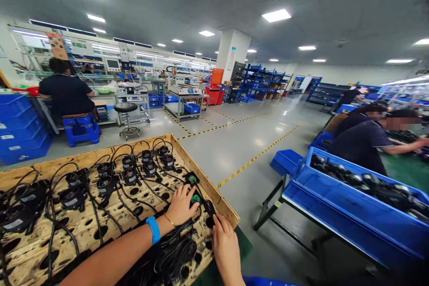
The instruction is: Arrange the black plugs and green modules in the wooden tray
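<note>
A wooden tray (208,187) with round holes lies in front of me, holding several black round parts (130,175) with black cables. My left hand (181,205), with a blue wristband, is curled over a black part with a green centre (195,198) near the tray's right corner. A second such part (191,179) lies just beyond it. My right hand (225,246) rests at the tray's near right edge, fingers closed on a black piece (210,208) of the cable bundle (174,254).
A blue bin (351,210) full of black parts stands on a frame at the right, with seated people behind it. A person sits on a blue stool (80,127) at the back left beside stacked blue crates (20,129). Open floor with yellow lines runs between.
</note>
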The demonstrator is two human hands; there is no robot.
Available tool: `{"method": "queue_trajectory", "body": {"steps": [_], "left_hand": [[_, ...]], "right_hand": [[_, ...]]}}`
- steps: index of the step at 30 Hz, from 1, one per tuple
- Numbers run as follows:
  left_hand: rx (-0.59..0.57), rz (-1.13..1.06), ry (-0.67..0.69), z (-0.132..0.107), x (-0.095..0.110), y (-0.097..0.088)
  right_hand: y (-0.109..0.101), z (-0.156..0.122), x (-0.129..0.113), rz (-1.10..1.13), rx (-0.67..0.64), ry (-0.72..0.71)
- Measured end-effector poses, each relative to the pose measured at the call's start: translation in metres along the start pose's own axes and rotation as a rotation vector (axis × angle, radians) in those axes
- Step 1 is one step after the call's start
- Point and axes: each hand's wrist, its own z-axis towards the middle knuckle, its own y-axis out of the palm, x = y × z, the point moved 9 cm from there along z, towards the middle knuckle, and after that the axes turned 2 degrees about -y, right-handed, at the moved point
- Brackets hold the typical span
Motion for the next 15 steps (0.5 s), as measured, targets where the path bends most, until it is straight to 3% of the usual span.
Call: {"method": "queue_trajectory", "body": {"steps": [2, 4, 7, 10, 12, 14, 15], "left_hand": [[-0.039, -0.037, 0.004, 0.002, 0.000, -0.006], [-0.046, -0.106, -0.019, -0.005, 0.001, -0.024], [0.016, -0.194, -0.023, -0.048, 0.006, -0.082], [0.115, -0.153, -0.049, -0.135, 0.007, -0.149], [0.267, -0.041, -0.215, -0.212, -0.009, -0.184], [0.512, 0.166, -0.438, -0.300, -0.031, -0.207], [0.599, 0.276, -0.551, -0.342, -0.043, -0.207]], "right_hand": [[0.003, -0.003, 0.001, 0.038, -0.018, 0.014], [-0.010, -0.001, 0.006, 0.119, 0.024, 0.043], [-0.047, -0.003, 0.018, 0.199, 0.168, 0.079], [-0.079, -0.015, 0.019, 0.232, 0.315, 0.075], [-0.088, -0.029, 0.006, 0.282, 0.372, 0.054], [-0.087, -0.045, -0.020, 0.362, 0.384, 0.001], [-0.083, -0.052, -0.037, 0.407, 0.362, -0.038]]}}
